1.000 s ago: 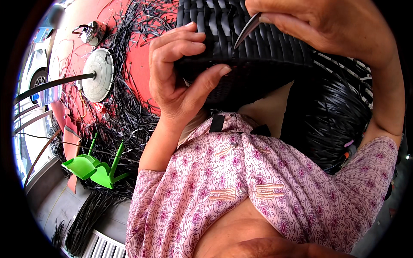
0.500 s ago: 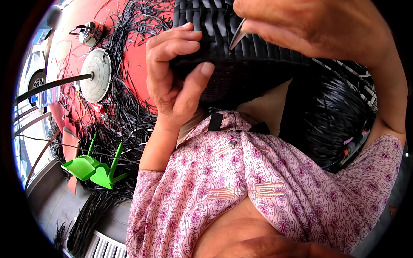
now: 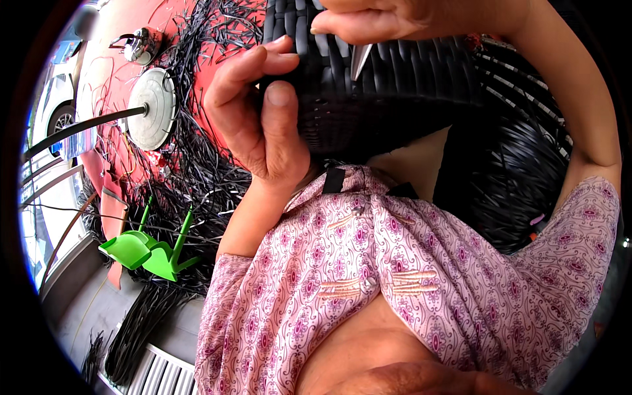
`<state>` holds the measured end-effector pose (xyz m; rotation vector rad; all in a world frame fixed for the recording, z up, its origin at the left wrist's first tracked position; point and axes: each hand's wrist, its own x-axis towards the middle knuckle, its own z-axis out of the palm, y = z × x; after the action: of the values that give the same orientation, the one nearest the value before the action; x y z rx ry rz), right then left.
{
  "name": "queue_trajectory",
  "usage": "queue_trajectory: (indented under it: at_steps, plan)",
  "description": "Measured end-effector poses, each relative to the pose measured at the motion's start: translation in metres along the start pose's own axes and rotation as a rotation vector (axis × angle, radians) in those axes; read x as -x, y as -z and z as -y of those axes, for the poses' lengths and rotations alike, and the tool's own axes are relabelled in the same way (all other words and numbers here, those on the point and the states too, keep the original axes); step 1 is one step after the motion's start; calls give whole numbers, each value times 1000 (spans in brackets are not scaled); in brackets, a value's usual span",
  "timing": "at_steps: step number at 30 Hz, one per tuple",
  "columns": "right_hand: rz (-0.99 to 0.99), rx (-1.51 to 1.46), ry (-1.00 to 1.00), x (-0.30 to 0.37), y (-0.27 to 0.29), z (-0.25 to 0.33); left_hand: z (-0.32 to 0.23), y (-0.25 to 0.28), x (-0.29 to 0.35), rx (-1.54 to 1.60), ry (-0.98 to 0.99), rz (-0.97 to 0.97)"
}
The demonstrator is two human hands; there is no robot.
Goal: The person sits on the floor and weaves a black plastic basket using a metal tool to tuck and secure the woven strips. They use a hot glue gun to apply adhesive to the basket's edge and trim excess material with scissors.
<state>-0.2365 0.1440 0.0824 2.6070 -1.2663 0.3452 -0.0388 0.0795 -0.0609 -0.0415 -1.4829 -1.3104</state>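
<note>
One black woven piece (image 3: 415,76) is sitting just beyond the lap, long axis running left-right; the left hand (image 3: 253,125) is curling at its left corner, grip not discernible, the right hand (image 3: 388,18) clasping one metal tool (image 3: 359,62), tip pointing bodyward. Leftward, a red surface (image 3: 201,79) is carrying black strips (image 3: 197,191), one disc (image 3: 159,124), one kettle (image 3: 143,47); one white car (image 3: 55,90) is standing beyond.

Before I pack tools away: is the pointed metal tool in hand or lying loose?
In hand: the metal tool juts from the right hand.

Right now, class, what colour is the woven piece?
The woven piece is black, best seen in the head view.
</note>
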Motion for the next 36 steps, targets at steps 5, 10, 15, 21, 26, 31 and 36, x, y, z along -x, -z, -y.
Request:
queue_trajectory:
  at_steps: [5, 10, 15, 21, 26, 31, 36]
  plan:
    - [-78, -149, 17, 6, -11, -6, -3, 4, 0, -109, -64, 58]
    - [-50, -239, -30, 8, -23, 2, -8, 4, 2, -92, -70, 64]
    - [-153, -312, 30, 4, -31, 2, -8, 7, 2, -91, -56, 72]
    - [-63, -110, 6, 17, -17, -23, -11, 4, -4, -84, -89, 86]
    - [-130, 36, -54, 33, -19, -12, -12, -1, -2, -20, -48, -12]
    - [-229, 230, -21, 28, -7, 1, -5, 0, -2, -6, -39, 0]
    - [-225, 322, 87, 18, -9, 11, -3, 5, 2, -49, -35, -1]
